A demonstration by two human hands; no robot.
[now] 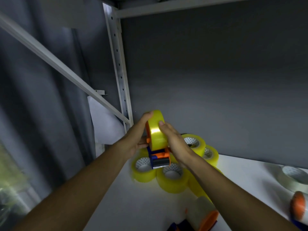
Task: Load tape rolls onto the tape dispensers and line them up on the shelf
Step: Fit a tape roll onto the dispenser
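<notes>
In the head view, both hands meet at the centre of the frame around a yellow tape roll (156, 130) seated on an orange and blue tape dispenser (159, 156), held just above the white shelf (133, 205). The left hand (135, 139) curls round the roll's far side, fingertips on its top edge; the right hand (173, 140) lies with its fingers against the near face, and its thumb is hidden behind the dispenser. Below them, partly covered by the hands and forearms, a cluster of yellow rolls (171, 177) lies flat on the shelf, their cores printed with a small pattern too blurred to read. At the bottom edge a second dispenser (203, 215) is cut off, and at the right edge a clear roll (293, 179) and an orange part (298, 207) are smeared by blur.
</notes>
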